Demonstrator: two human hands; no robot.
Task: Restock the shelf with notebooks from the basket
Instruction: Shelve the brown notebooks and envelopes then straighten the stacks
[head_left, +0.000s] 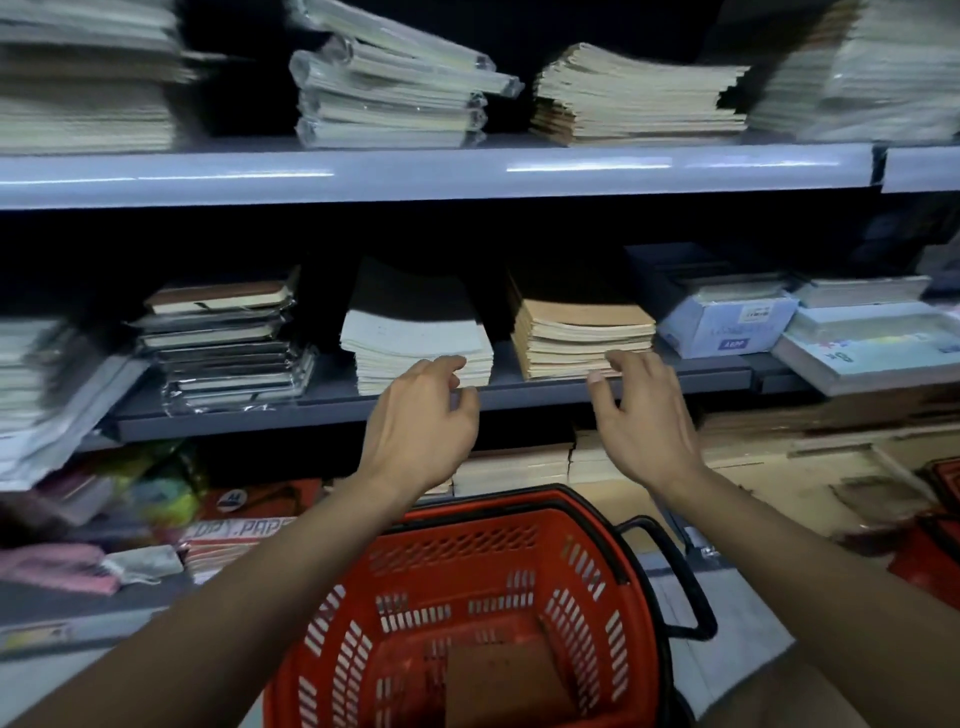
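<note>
Hands hover empty at the shelf (332, 402), left hand (423, 421) and right hand (641, 415) each with grip loosely spread by the stacks; next, reach down for the brown notebook (511, 680) in the basket (631, 582).

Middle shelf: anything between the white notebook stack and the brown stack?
No object. In the head view the white notebook stack and brown stack are parted by a dark gap showing only bare shelf.
</note>
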